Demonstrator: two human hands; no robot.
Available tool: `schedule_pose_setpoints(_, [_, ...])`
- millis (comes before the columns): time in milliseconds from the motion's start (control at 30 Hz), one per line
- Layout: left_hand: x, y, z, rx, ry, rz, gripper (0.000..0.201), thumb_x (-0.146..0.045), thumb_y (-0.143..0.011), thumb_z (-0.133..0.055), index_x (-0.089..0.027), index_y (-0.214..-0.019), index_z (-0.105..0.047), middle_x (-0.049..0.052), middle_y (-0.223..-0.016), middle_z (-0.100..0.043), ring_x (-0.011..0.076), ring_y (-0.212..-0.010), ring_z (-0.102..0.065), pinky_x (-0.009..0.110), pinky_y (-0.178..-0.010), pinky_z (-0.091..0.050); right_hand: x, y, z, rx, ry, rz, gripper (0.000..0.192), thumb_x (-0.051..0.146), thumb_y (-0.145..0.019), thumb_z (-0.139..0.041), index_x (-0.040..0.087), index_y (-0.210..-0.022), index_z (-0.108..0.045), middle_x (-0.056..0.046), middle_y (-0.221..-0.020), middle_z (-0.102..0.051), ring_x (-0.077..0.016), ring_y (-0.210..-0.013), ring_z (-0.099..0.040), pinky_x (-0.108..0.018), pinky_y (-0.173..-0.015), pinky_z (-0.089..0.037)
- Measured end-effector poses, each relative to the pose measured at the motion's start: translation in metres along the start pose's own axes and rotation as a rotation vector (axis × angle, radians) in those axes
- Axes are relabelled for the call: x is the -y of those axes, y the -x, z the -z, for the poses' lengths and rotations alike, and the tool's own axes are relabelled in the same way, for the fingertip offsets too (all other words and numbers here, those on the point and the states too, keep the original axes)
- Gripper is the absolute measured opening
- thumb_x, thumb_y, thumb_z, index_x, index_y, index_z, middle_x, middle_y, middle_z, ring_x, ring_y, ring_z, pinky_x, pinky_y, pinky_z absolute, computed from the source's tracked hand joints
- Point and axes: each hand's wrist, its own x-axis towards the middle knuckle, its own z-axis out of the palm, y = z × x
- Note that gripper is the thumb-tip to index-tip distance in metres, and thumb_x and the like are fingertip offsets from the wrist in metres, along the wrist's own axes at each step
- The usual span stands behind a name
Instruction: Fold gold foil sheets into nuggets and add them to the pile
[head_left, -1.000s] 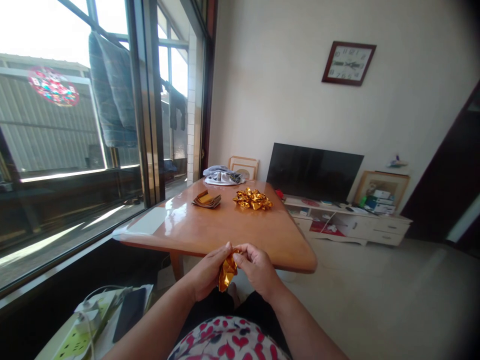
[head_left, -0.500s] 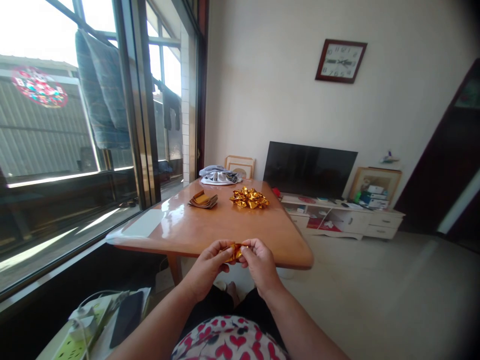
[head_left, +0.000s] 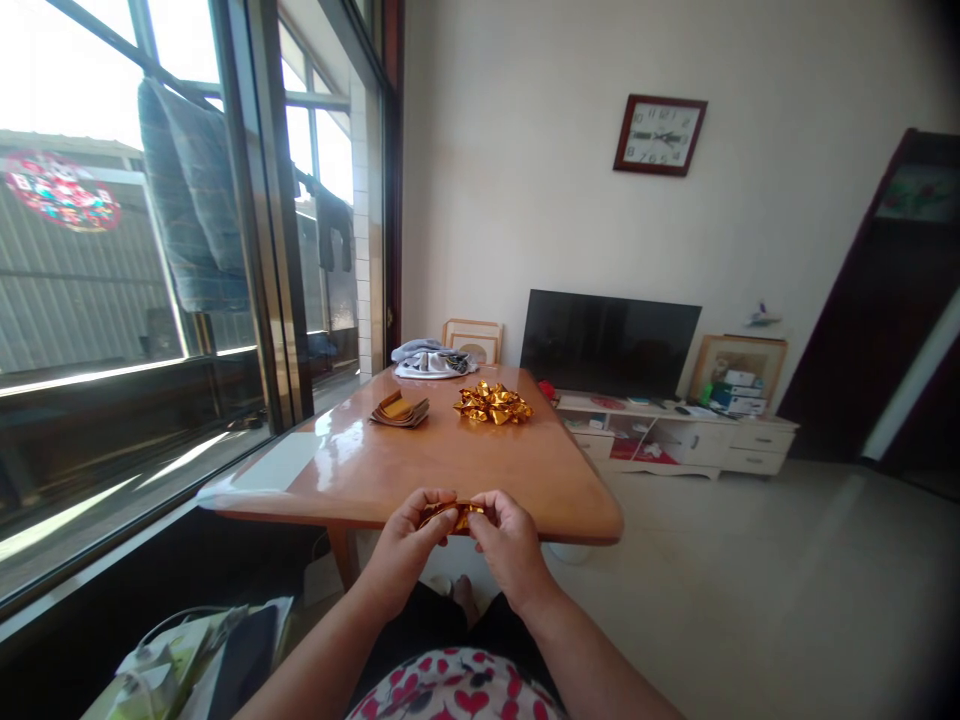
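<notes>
Between my two hands is a small piece of shiny gold foil paper (head_left: 466, 514), partly folded and held just above the table's near edge. My left hand (head_left: 420, 528) pinches its left part with thumb and fingers. The right part is pinched by my right hand (head_left: 504, 530). My fingers hide much of the foil's shape. Farther up the table (head_left: 450, 470) lies a pile of folded gold foil pieces (head_left: 495, 403). To the left of that pile sits a stack of flat gold and brown paper sheets (head_left: 400, 409).
A bundle of grey and white cloth (head_left: 431, 360) lies at the table's far end. On the left, a power strip (head_left: 154, 665) and a dark flat object (head_left: 244, 655) rest on a low surface beside the window. A television (head_left: 609, 345) stands on a white cabinet (head_left: 701, 445).
The whole view has shifted slightly, with the scene sitting lower and a little left. Both hands keep hold of the foil, and their fingers have moved slightly along it.
</notes>
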Motion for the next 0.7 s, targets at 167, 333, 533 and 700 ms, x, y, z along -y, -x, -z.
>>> schedule_pose_setpoints(167, [-0.004,0.002,-0.003,-0.023,0.002,0.019,0.034,-0.038,-0.082,-0.076,-0.017,-0.107,-0.064,0.005,-0.096,-0.068,0.0167,-0.082,-0.058,0.027,-0.071,-0.044,-0.002,0.0,0.0,0.0,0.008,-0.023,0.013,0.03,-0.08,-0.064,0.018,-0.084,-0.067,0.001,-0.069,-0.064,-0.0147,-0.063,-0.055,-0.024,-0.058,-0.045])
schedule_pose_setpoints(333, [-0.008,0.002,-0.003,-0.046,-0.016,0.017,0.034,-0.04,-0.08,-0.077,-0.017,-0.104,-0.066,0.003,-0.09,-0.067,0.0156,-0.077,-0.056,0.026,-0.071,-0.044,0.002,0.001,0.001,0.004,0.046,-0.027,0.015,0.03,-0.08,-0.063,0.017,-0.083,-0.07,0.001,-0.067,-0.062,-0.0139,-0.06,-0.052,-0.024,-0.055,-0.041])
schedule_pose_setpoints(533, [-0.013,0.002,-0.004,-0.064,-0.033,0.004,0.033,-0.042,-0.08,-0.076,-0.017,-0.101,-0.068,0.002,-0.088,-0.065,0.016,-0.076,-0.056,0.026,-0.071,-0.044,0.011,0.002,0.001,0.015,0.055,-0.008,0.016,0.031,-0.081,-0.062,0.017,-0.08,-0.072,0.001,-0.064,-0.061,-0.0134,-0.058,-0.049,-0.024,-0.054,-0.04])
schedule_pose_setpoints(700, [-0.012,0.0,-0.004,-0.043,-0.039,-0.004,0.033,-0.041,-0.081,-0.075,-0.017,-0.102,-0.068,0.003,-0.089,-0.066,0.0161,-0.076,-0.056,0.026,-0.07,-0.044,0.01,0.001,0.002,0.011,0.049,-0.014,0.016,0.031,-0.081,-0.062,0.017,-0.08,-0.07,0.002,-0.062,-0.06,-0.0132,-0.057,-0.049,-0.024,-0.054,-0.04])
